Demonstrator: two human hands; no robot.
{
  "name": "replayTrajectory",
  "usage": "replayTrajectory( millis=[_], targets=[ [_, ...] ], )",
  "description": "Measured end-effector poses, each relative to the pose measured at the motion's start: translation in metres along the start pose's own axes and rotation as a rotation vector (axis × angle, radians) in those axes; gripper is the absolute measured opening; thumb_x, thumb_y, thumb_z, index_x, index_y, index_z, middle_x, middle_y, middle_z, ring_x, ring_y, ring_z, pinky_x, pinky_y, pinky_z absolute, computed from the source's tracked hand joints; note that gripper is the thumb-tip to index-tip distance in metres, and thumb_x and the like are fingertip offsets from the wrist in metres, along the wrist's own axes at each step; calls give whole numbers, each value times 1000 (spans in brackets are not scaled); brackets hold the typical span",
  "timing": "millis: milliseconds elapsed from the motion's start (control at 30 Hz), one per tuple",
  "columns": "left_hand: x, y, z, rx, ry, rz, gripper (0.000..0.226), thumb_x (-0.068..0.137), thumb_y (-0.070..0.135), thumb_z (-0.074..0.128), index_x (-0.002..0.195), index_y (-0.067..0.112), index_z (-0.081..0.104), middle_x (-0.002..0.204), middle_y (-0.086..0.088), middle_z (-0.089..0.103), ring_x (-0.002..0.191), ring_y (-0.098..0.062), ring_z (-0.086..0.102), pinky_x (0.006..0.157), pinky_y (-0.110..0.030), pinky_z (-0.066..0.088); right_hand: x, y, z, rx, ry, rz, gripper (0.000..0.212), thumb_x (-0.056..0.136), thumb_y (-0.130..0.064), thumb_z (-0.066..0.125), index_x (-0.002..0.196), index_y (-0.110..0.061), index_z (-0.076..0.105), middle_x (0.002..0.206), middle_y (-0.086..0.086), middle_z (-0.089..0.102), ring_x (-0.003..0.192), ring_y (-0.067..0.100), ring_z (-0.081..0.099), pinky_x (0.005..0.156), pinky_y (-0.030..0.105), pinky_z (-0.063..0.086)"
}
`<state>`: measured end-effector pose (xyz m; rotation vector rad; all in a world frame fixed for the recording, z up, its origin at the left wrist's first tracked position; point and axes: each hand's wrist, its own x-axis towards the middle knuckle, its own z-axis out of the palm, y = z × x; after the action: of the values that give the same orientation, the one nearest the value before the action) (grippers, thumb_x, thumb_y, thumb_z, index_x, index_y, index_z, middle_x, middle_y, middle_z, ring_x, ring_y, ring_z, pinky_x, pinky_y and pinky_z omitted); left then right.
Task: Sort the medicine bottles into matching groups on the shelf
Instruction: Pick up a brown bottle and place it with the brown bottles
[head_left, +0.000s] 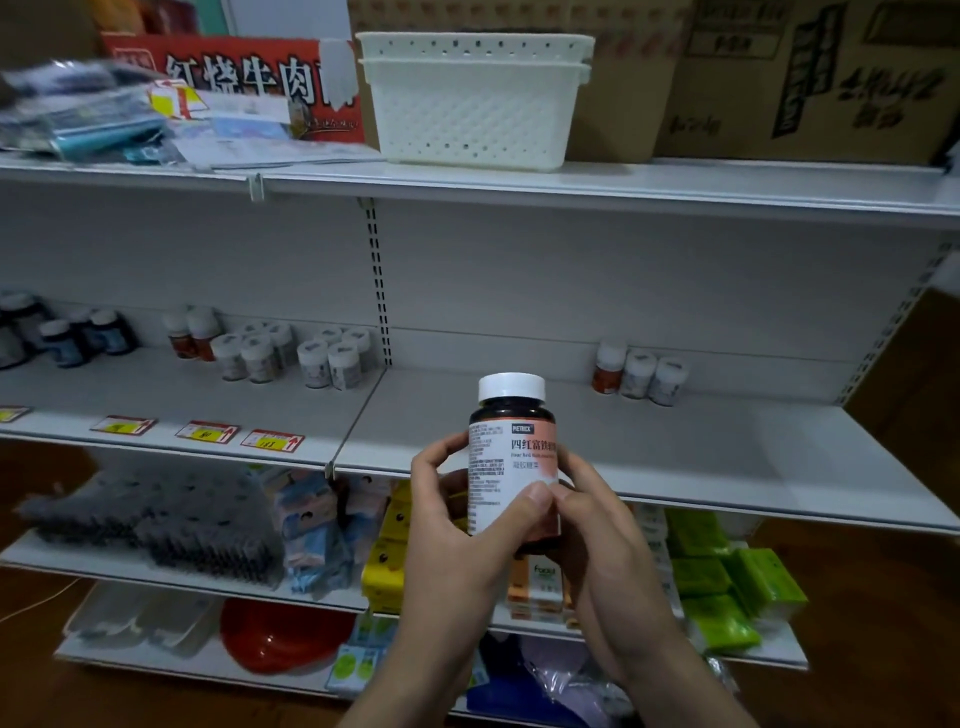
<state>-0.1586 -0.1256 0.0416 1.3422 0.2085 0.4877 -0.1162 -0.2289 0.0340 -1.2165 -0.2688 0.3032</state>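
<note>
1. Clasped upright by left hand and right hand, fingers of both curled round its label: dark medicine bottle, white cap up, just in front of the middle shelf.
2. Behind it, pale metal shelf.
3. Up top, stacked white baskets.
4. Back left, clustered bottles: dark, orange, white.
5. Back right, three small bottles in a row.

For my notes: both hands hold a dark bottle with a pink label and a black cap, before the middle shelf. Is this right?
Not quite: the head view shows a white cap, not black. The left hand and right hand do hold the dark, pink-labelled bottle before the middle shelf.
</note>
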Motion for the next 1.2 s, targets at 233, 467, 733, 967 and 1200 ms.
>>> replayTrajectory(
  millis=[233,467,733,967,1200],
  targets=[
    [-3,-4,27,-27,-37,-20,62,62,35,81,117,37,53,103,2,71,93,-12,70,70,-25,57,-2,-11,-26,-11,15,-6,32,90,-21,55,121,-26,61,108,10,73,102,30,69,90,46,54],
    [-7,-20,58,-144,-169,-91,39,87,29,62,125,22,58,110,-10,72,99,-23,69,77,-31,52,-7,-24,-53,-132,114,-203,50,66,-28,84,108,-45,62,105,-6,70,98,14,68,72,28,57],
    [-17,-31,86,-116,-203,-95,41,85,33,51,125,24,57,111,-11,70,100,-28,66,79,-39,51,-16,-29,-83,-170,136,-226,48,75,-18,78,112,-43,60,106,-6,70,98,14,69,72,28,58],
    [-24,-34,107,-99,-141,-18,63,62,41,75,121,33,54,109,-4,70,100,-24,70,77,-32,57,-24,-34,-106,-63,61,-131,38,82,-25,58,119,-31,61,109,3,73,103,24,70,85,38,58],
    [-32,-40,121,-74,-156,-32,59,63,42,76,118,38,55,110,-5,70,102,-26,69,83,-41,57,-30,-33,-124,-41,87,-120,40,81,-25,57,121,-28,60,109,3,73,103,22,70,80,31,57]
  ],
)
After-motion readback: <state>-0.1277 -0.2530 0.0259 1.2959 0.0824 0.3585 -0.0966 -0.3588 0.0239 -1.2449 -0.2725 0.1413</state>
